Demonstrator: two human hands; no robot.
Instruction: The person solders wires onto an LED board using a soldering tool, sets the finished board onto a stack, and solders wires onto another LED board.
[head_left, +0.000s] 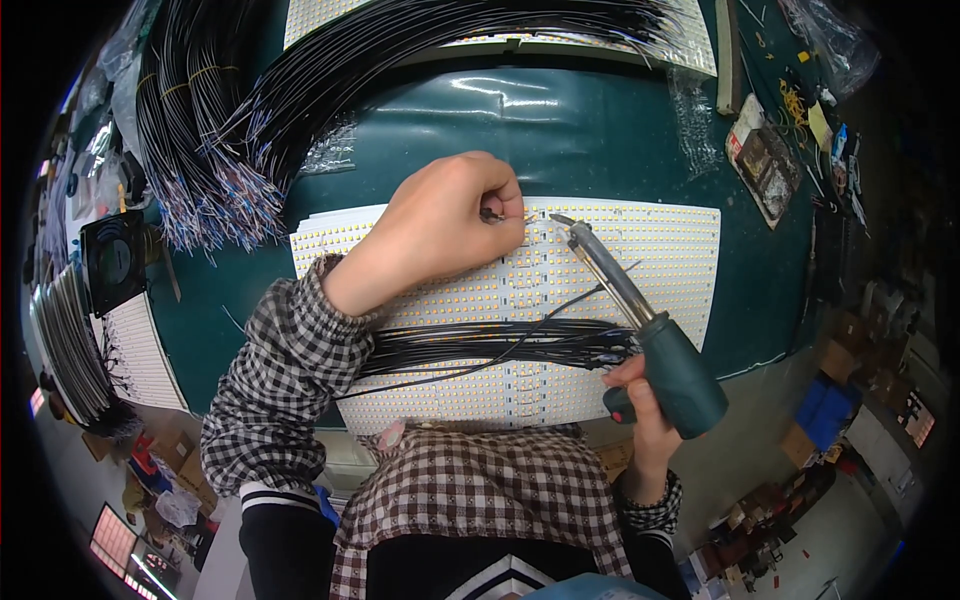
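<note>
Bent over the far part of a white LED board (440, 290), my left hand (440, 220) is closed in a pinch on a wire (490, 214). Only a short dark piece of it and thin ends toward the board show. My right hand (645, 405) grips a soldering iron (685, 375) with a dark green handle. Its metal tip points up and left, close to the left fingertips, above the board's middle strip; whether it touches is unclear. A bundle of black wires (470, 347) lies across the board nearer to me, and one loose wire (560, 308) runs slantwise above it.
Large bundles of black wires (205, 110) lie at the far left, reaching over another LED board (690, 40). A dirty solder-stained pad (765, 165) sits at the right. A black fan (113, 258) and more bundled wires (70, 345) are on the left. The table is green (450, 120).
</note>
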